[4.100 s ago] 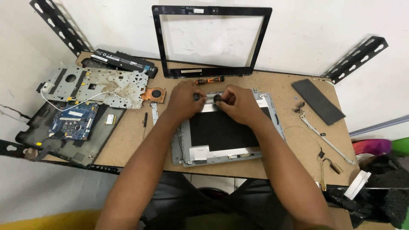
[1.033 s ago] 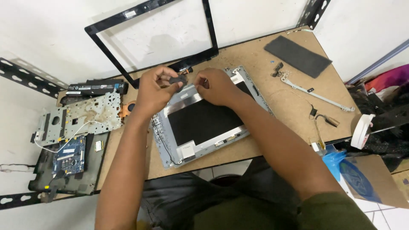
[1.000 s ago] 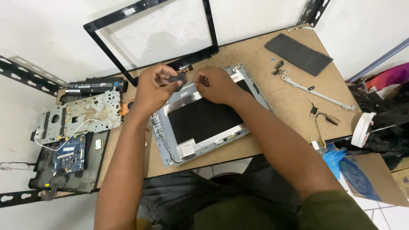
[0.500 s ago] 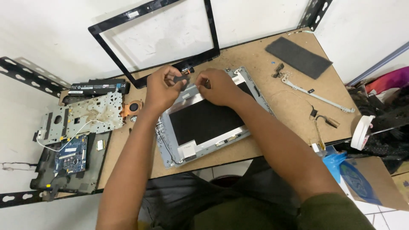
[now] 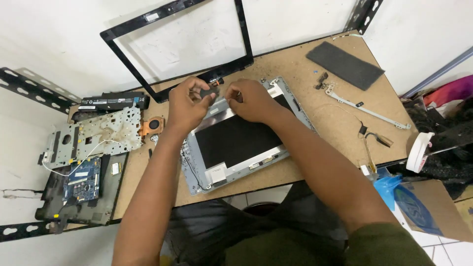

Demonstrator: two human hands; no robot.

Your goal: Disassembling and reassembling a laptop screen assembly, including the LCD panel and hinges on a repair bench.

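A grey laptop lid shell (image 5: 197, 170) with a dark screen panel (image 5: 236, 140) lies on the brown table (image 5: 295, 74). My left hand (image 5: 185, 106) and my right hand (image 5: 249, 101) meet at the panel's far edge. Both pinch a small dark part (image 5: 209, 92) lifted just above that edge. What the fingertips hold beneath is partly hidden.
A black screen bezel (image 5: 246, 44) leans on the wall behind. At the left lie a metal chassis plate (image 5: 93, 135), a blue circuit board (image 5: 81, 180) in a dark base, a copper fan (image 5: 152, 124) and a battery (image 5: 113, 102). Right: grey pad (image 5: 345, 64), hinge bracket (image 5: 367, 111), tape roll (image 5: 419, 152).
Over the last second my left hand has raised the small dark part slightly off the panel's far edge. The view has shifted a little; four seconds ago it looked squarely at the table.
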